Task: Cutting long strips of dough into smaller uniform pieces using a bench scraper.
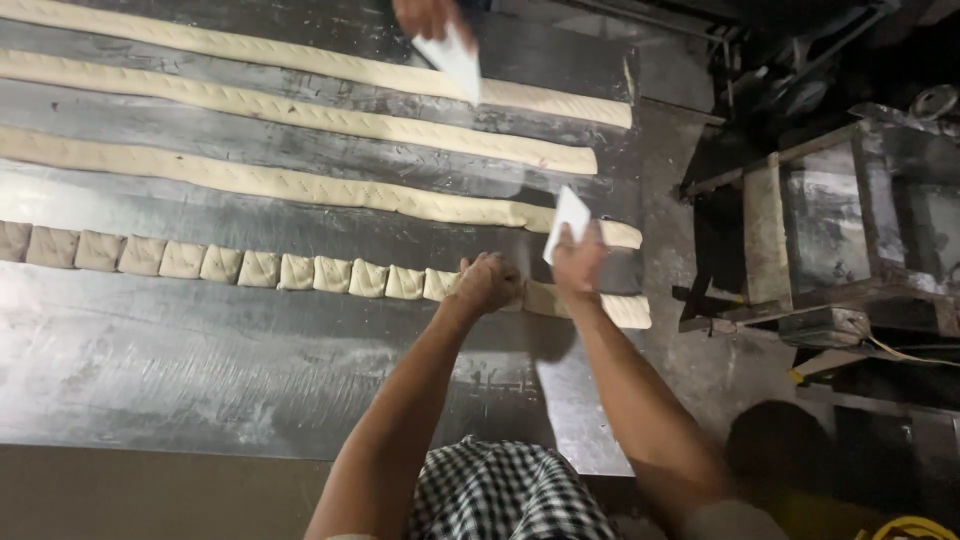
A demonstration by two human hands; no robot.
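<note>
My right hand [578, 262] grips a white flat scraper [567, 220], raised just above the nearest dough rope [625, 310]. My left hand [487, 283] is closed on that rope where the cut pieces end. To its left runs a row of several cut dough pieces [240, 266] along the metal table [200, 370]. Three longer uncut dough ropes [300, 185] lie further back, parallel to each other.
Another person's hand [425, 17] at the far table edge holds a white scraper [452, 60] over the farthest rope. A dark metal machine or stand [850, 230] sits right of the table. The floor right of the table is dark.
</note>
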